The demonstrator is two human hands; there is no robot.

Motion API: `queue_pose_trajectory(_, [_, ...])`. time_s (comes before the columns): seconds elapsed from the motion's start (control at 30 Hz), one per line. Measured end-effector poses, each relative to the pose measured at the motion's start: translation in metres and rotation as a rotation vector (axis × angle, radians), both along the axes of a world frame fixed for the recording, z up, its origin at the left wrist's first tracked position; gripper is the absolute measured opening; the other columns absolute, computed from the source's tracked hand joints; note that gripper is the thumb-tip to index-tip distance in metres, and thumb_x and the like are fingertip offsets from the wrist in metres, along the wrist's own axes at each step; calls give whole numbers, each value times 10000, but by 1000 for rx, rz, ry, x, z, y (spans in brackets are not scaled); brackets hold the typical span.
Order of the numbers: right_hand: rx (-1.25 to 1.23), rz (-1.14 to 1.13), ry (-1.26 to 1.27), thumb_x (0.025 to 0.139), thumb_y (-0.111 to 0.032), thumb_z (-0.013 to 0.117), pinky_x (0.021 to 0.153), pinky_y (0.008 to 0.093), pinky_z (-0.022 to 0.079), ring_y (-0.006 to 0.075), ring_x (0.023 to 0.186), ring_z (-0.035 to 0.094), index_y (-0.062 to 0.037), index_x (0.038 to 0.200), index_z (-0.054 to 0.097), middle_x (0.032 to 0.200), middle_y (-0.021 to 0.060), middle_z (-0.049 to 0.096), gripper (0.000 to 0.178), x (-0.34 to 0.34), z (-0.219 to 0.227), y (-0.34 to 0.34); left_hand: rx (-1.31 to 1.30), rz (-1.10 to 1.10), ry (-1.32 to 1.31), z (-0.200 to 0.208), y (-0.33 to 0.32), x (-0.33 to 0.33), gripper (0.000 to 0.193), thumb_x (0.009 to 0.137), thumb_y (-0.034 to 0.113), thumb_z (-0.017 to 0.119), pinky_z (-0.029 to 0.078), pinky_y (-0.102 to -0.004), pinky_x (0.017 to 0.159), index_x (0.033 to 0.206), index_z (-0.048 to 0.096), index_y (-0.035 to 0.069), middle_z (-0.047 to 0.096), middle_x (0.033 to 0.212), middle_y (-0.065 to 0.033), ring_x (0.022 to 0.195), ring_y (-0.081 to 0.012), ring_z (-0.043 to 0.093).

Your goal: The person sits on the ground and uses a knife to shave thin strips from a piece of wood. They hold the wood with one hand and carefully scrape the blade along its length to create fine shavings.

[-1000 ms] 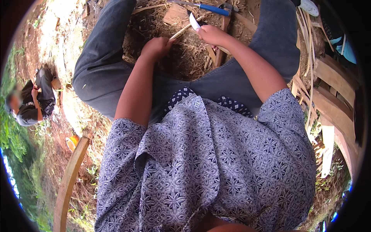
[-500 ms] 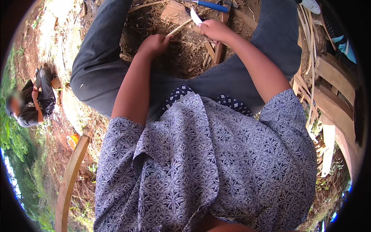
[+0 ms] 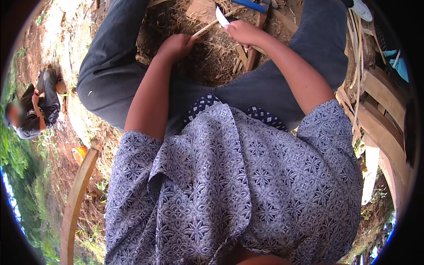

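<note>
Knife [image 3: 221, 17], one, curved pale blade pointing up and leftward; held in the right hand [image 3: 242, 32], the grip clamped on its handle, which the fingers mostly cover.

Thin stick [image 3: 204, 31], one, pale wood; held in the left hand [image 3: 176, 45], the grip clamped around its near end. It slants up and rightward between the two hands and meets the blade in the view; whether the edge touches it cannot be told.

Wood block [image 3: 202, 11], one, flat and brown; on the ground just beyond the stick. Blue handle [image 3: 249, 5], one, cut off by the upper edge of the view. Brown bar [image 3: 252, 59], one, on the ground, partly behind the right hand. Shavings [image 3: 216, 66], many, strewn over the soil between the person's legs, which are clad in dark trousers [image 3: 110, 84].

To the right: long pale strips [image 3: 360, 53], several, in a loose bundle; curved planks [image 3: 384, 95], several, close together; light blue item [image 3: 401, 68], one, kind unclear.

To the left: curved beam [image 3: 77, 207], one; orange object [image 3: 80, 154], one, near its upper end; a second person [image 3: 33, 117], seated well apart.
</note>
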State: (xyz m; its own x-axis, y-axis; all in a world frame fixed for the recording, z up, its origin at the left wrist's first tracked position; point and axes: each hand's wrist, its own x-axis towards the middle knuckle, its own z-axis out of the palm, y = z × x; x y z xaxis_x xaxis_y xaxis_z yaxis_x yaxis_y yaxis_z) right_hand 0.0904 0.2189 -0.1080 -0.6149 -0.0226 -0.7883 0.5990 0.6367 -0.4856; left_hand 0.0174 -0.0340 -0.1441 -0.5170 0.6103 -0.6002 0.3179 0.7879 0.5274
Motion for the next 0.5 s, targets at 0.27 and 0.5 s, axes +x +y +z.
queue_pose_trajectory(0.27, [-112, -27, -1, 1015, -376, 414, 417, 349, 487, 158, 420, 526, -29, 919, 576, 599, 33, 503, 395, -10, -15, 0, -38, -25, 1, 2, -1, -2, 490, 992, 467, 506, 499, -487, 817, 942, 712, 25, 682, 929, -252, 934, -433, 647])
queue_pose_trajectory(0.5, [-170, -107, -40, 1019, -386, 409, 420, 339, 468, 129, 435, 499, -46, 907, 549, 601, 6, 469, 385, -13, -22, -7, -20, 0, 73, 2, -1, 2, 495, 985, 490, 511, 514, -501, 787, 921, 728, 49, 691, 881, -229, 879, -426, 659])
